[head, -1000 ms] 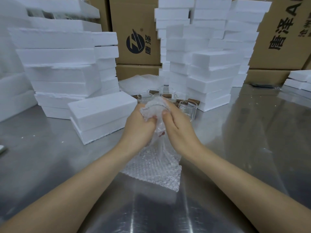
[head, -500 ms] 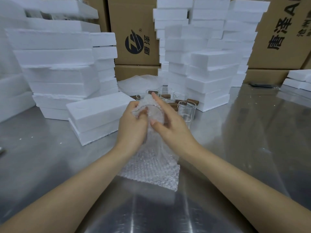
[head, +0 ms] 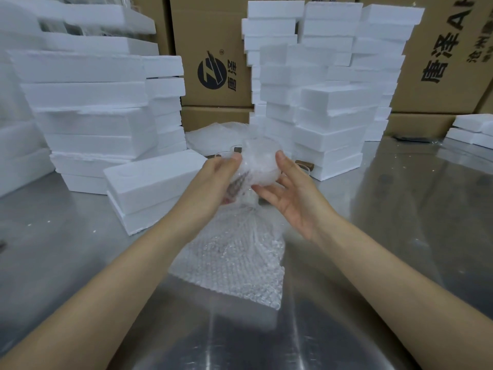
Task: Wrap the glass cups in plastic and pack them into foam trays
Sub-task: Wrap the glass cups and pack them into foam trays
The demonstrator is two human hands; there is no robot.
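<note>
Glass cup: held above the table between the two hands. It is bundled in plastic, and the glass shows only dimly through it.
Bubble wrap: a single sheet. Its upper end is bunched round the cup, and the rest hangs down in a loose tail whose lower edge lies on the table close to the person.
Left hand: grips the wrapped cup from the left. The thumb lies along the top of the bundle and the fingers curl round the plastic underneath.
Right hand: palm facing the cup, fingers straight and spread. The fingertips touch the right and lower sides of the bundle without closing on it.
Near foam trays: two white blocks, one on the other, on the table just left of the left hand.
Left foam stack: a tall pile of white trays behind the near pair.
Right foam stacks: several columns beyond the hands, right of centre.
Bare glasses: clear rims showing behind the hands, mostly hidden, so the count cannot be told.
Loose plastic: a crumpled heap on the table behind the glasses.
Cardboard boxes: brown cartons with a printed logo, standing behind the foam.
Steel table: a shiny surface that carries everything.
</note>
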